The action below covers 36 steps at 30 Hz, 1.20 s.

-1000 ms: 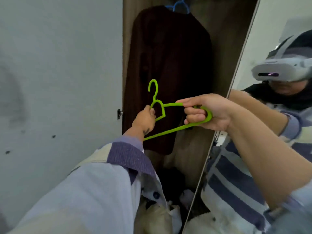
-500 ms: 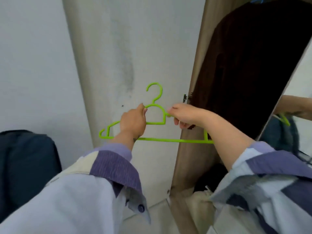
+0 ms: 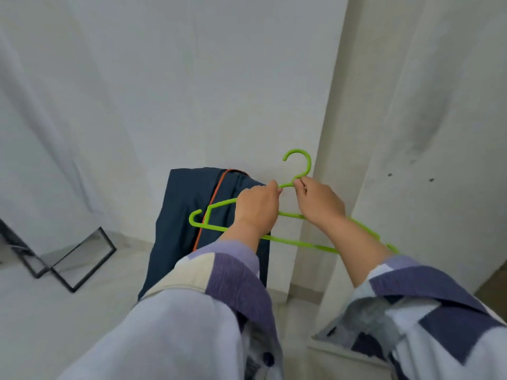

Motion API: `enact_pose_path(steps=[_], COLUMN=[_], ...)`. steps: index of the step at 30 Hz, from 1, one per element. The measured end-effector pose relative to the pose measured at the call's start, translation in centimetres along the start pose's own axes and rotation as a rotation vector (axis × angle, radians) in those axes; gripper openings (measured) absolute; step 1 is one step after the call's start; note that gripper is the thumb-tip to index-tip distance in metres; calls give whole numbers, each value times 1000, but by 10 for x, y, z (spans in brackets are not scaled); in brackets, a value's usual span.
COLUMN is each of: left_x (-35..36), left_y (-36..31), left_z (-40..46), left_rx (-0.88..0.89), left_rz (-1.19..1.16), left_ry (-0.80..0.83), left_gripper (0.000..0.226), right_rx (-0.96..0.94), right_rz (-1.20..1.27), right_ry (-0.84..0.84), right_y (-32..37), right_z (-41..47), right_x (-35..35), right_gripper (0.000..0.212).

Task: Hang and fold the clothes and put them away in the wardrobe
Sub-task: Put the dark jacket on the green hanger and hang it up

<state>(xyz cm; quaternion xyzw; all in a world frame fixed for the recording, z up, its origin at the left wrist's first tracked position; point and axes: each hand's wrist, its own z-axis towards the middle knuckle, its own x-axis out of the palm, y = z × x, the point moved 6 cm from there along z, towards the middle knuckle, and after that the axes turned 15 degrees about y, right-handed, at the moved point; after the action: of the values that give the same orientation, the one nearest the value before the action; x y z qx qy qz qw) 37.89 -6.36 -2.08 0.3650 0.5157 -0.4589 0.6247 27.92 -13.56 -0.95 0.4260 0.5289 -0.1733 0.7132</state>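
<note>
Hanger [image 3: 297, 163], bright green plastic, bare of any garment, held out in front of the person at about chest height, a little right of frame centre. Hook points up toward 12 o'clock; the lower bar runs from 9 o'clock down toward 4 o'clock, so it sits slightly tilted.

Left hand [image 3: 258, 208] curls over the hanger's left shoulder, fingertips meeting the neck just below the hook. Right hand [image 3: 319, 201] pinches the same neck from the 3 o'clock side; its forearm hides part of the right shoulder and bar. Both hands are closed on the plastic, almost touching each other at the neck. Gripping near the hook probably keeps the frame steady and level, leaving both shoulders free for a garment to be threaded on.

Dark blue fabric with an orange stripe [image 3: 189, 212] hangs or drapes behind the hanger at 9 o'clock; what supports it I cannot tell. Black metal frame [image 3: 79, 259] sits on the floor at 8 o'clock. Pale wall [image 3: 192, 78] behind, with a light vertical panel [image 3: 411, 133] at 3 o'clock, possibly the wardrobe door.

Judgement: hanger readied, no garment yet on it.
</note>
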Motion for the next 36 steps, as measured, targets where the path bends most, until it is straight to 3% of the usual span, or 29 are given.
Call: enact_pose_path(steps=[5, 18, 24, 29, 36], left_x=[-1, 54, 93, 117, 136], left_y=[70, 215, 227, 228, 235], left_z=[11, 132, 196, 227, 248], left_rx=[-28, -222, -159, -280, -415], left_rz=[-13, -502, -405, -235, -296], left_ry=[-9, 177, 312, 441, 622], left_gripper=[34, 28, 34, 39, 66], right_rx=[-41, 132, 113, 140, 172], right_rz=[-37, -70, -4, -74, -126], right_ry=[-72, -82, -36, -72, -114], right_y=[53, 72, 61, 52, 48], right_z=[31, 137, 188, 202, 208], right_x=[32, 116, 137, 158, 170], right_gripper=[41, 42, 35, 32, 28])
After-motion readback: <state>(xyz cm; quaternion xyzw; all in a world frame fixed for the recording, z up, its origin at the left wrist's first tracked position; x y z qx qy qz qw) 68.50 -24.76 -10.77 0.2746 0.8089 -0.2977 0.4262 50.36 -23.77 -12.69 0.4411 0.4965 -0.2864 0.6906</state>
